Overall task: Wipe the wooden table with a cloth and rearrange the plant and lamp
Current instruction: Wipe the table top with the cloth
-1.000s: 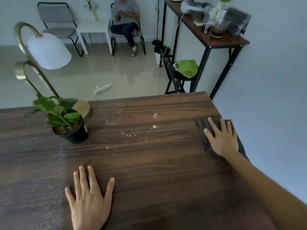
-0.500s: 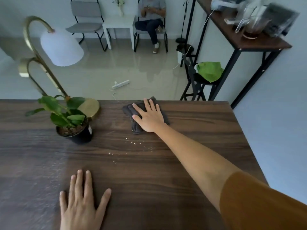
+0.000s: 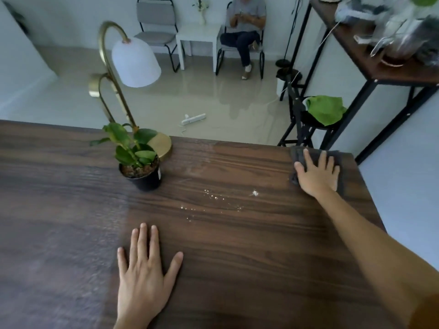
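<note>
1. The right hand point(image 3: 317, 173) lies flat, fingers spread, pressing on a dark grey cloth point(image 3: 297, 157) at the wooden table's point(image 3: 237, 257) far right corner, at about 2 o'clock from the table's middle. The hand covers most of the cloth; only its left edge and a strip past the fingers show.
2. The left hand point(image 3: 145, 279) rests palm down with fingers splayed on the bare wood at about 7 o'clock, holding nothing. Its wrist is cut off by the bottom edge of the view.
3. The two hands are well apart.
4. A potted plant point(image 3: 140, 162) in a black pot stands at about 11 o'clock, upright, its leaves overlapping the brass base of the lamp point(image 3: 133, 60) just behind it. Whether pot and base touch cannot be told.
5. The lamp's white shade hangs from a curved brass arm beyond the table's far edge; a second brass loop sits partly behind the first.
6. Small pale specks point(image 3: 213, 200) lie scattered on the wood between plant and cloth; what they are is too small to tell.
7. The left part of the tabletop looks duller and blurred.
8. Beyond the table, a seated person point(image 3: 244, 32) is cut off at the top, and things on a side shelf point(image 3: 380, 67) at 1 o'clock are too blurred to name.
</note>
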The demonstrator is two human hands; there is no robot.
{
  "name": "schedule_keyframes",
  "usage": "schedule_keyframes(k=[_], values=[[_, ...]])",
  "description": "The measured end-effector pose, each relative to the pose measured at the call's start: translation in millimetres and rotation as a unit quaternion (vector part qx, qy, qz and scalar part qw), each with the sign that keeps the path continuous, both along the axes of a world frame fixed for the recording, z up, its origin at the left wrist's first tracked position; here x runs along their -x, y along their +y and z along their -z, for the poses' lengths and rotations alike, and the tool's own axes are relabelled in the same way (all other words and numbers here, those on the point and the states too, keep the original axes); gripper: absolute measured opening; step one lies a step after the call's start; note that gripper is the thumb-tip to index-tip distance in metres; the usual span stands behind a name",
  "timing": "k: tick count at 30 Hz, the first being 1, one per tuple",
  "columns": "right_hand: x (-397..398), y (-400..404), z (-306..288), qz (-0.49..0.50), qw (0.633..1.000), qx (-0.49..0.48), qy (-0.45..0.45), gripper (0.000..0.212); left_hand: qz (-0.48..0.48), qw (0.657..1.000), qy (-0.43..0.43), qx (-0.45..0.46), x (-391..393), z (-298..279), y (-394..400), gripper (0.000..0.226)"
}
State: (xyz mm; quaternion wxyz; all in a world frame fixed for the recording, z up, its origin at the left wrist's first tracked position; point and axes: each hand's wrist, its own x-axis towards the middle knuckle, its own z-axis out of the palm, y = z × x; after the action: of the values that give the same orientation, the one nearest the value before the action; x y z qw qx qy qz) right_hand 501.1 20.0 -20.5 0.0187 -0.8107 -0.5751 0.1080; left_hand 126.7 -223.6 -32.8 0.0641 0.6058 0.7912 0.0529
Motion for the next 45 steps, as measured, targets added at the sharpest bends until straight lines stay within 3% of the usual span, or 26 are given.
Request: schedule_keyframes(k=[3,7,8,10,12,14,17,20,25,30,33,40,45], values=[[120,-39,4,-0.189,0.982,-0.004,0.006,0.063,0.012,0.999,-0.026,-0.020,0,-3,-3,0.087],[208,-132,0,-0.404,0.915,-0.005,0.019,0.060,-0.038,0.961,-0.253,-0.103,14,-23,-4,0.067],[200,-154,-1,-0.444,0.896,-0.012,0.025,0.058,-0.044,0.954,-0.265,-0.132,23,-25,-5,0.062],[165,-184,1,-0.480,0.875,-0.023,0.059,0.053,-0.031,0.968,-0.193,-0.159,46,-24,-2,0.055],[128,-185,5,-0.456,0.889,-0.029,0.034,0.052,-0.030,0.982,-0.134,-0.126,67,-19,6,0.058],[115,-149,5,-0.372,0.928,-0.026,-0.018,0.057,-0.029,0.992,-0.103,-0.071,77,-14,16,0.066],[150,-62,1,-0.218,0.976,-0.004,-0.026,0.065,-0.018,0.998,-0.048,-0.038,78,-5,24,0.077],[214,23,0,-0.141,0.990,0.009,0.006,0.067,-0.024,0.999,-0.033,-0.036,77,-1,24,0.078],[299,38,-2,-0.239,0.970,0.030,0.007,0.058,-0.013,0.999,-0.039,-0.032,79,1,24,0.076],[262,-56,3,-0.300,0.954,-0.013,0.023,0.056,-0.014,0.999,-0.038,-0.032,78,3,25,0.076],[260,-52,5,-0.288,0.957,-0.016,0.017,0.056,-0.016,0.999,-0.027,-0.029,78,6,26,0.074],[310,78,1,-0.203,0.979,0.018,0.021,0.058,-0.013,0.999,-0.019,-0.023,80,6,25,0.072],[287,23,-1,-0.255,0.966,-0.001,0.034,0.055,-0.011,0.999,-0.025,-0.017,80,3,24,0.075]])
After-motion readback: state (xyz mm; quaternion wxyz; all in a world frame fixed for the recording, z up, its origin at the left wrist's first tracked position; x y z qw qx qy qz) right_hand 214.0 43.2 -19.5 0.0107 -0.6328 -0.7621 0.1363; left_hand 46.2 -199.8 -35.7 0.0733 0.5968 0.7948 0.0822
